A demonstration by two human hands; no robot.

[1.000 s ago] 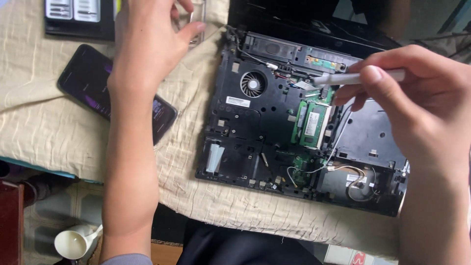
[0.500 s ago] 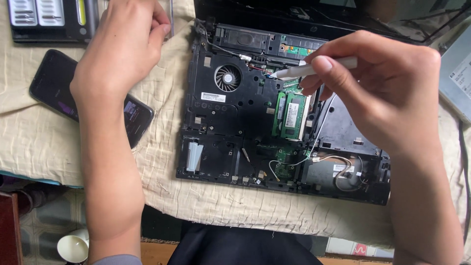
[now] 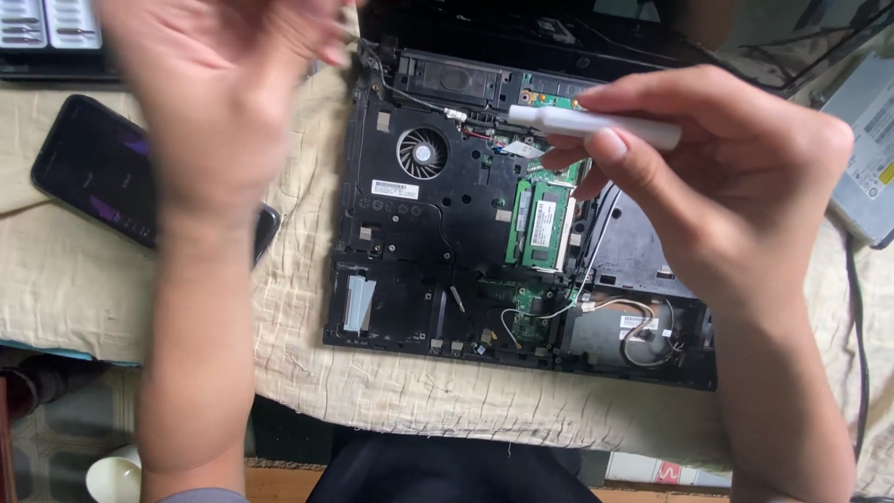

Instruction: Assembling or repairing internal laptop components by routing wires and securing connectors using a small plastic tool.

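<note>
A dark phone [image 3: 93, 177] lies at the far left on a cream cloth [image 3: 307, 363] spread over the surface, part of it hidden under the person's left hand [image 3: 219, 102], which hangs blurred above the cloth just left of an opened laptop [image 3: 419, 242]; the blur hides its fingers, so whether it is open or holding anything cannot be told. A hand moving that fast so close to the phone and the laptop's edge could well knock the phone or drag the cloth, shifting the whole machine. The laptop lies with its cover off, its fan [image 3: 421, 152] near the upper left of the bay, a green memory module [image 3: 542, 212] near the middle and thin white wires [image 3: 596, 303] looping below it. Over the upper right of the bay the right hand [image 3: 717, 168] is closed around a white tool [image 3: 596, 126], thumb and fingers pinching its barrel, its tip pointing left toward the small connectors beside the fan. A slip of that tip, likelier if the cloth moves, could scratch the board, snag a wire or pull out a plug. At the far right a grey drive [image 3: 866, 149] sits near the cloth's edge, close to the right forearm, where a sweep could nudge it off.
</note>
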